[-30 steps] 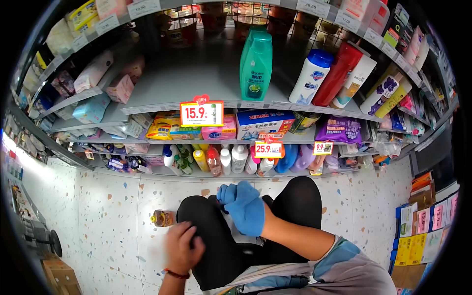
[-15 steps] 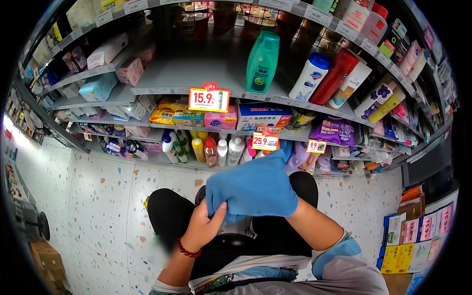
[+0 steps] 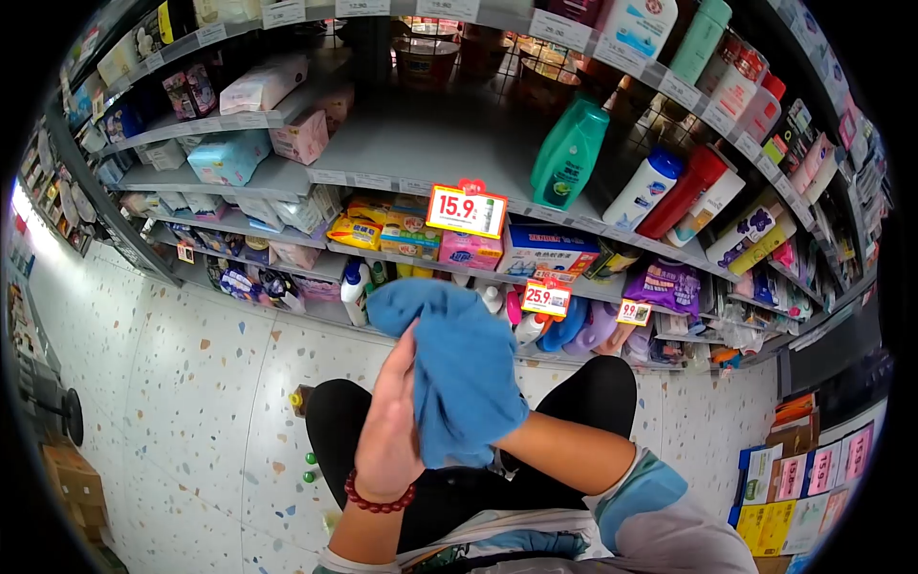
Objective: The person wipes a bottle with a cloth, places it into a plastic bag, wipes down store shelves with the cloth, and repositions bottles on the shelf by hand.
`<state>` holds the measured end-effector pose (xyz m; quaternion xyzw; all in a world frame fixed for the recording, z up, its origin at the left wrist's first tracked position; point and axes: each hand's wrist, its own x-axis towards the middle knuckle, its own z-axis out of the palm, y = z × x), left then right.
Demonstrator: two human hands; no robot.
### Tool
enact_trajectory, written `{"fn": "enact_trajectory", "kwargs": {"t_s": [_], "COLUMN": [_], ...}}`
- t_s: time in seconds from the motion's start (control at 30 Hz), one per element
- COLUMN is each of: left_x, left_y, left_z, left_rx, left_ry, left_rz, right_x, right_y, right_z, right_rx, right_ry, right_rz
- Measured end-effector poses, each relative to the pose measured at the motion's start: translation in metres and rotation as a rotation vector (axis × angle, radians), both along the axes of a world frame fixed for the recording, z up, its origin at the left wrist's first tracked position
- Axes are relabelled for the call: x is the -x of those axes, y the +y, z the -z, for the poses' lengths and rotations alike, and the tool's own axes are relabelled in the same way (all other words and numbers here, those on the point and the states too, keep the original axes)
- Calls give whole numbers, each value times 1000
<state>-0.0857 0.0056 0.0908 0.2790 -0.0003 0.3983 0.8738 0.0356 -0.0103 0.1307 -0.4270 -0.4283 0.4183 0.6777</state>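
Observation:
A rumpled blue cloth (image 3: pixel 464 373) is held up in front of my knees. My left hand (image 3: pixel 390 435), with a red bead bracelet at the wrist, holds the cloth along its left side. Its thumb side points upward, and some fingers are hidden by the fabric. The same cloth covers my right hand, so only the forearm (image 3: pixel 569 445) shows and the fingers cannot be seen. Beyond the cloth is the bottom shelf with bottles, one of them white with a blue cap (image 3: pixel 355 292).
Shelves curve around ahead, with green shampoo bottles (image 3: pixel 571 158), a white blue-capped bottle (image 3: pixel 645 188) and a red bottle (image 3: pixel 684 191). Price signs (image 3: pixel 467 209) stick out from the edges. Small green items (image 3: pixel 310 468) lie on the speckled floor by my left knee. Boxes (image 3: pixel 765 526) stand at right.
The cloth has bunched up and turned more upright, its top shifting left. My left hand has rotated upward along its side. The view has swung slightly, moving the shelves rightward.

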Motion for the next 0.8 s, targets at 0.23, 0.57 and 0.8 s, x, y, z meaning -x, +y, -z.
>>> {"fn": "enact_trajectory", "kwargs": {"t_s": [0.23, 0.57, 0.8], "left_x": [-42, -52, -65], "left_y": [43, 139, 199], "left_z": [-47, -24, 43], "left_rx": [-1285, -935, -66], "left_ry": [757, 756, 404], "left_rz": [-831, -1215, -661], "right_x": [-27, -104, -105], "right_y": [69, 229, 296], "right_z": [26, -79, -17], "right_rx": [19, -358, -245], "right_ry": [454, -1197, -2076], "right_rz": [38, 641, 244]}}
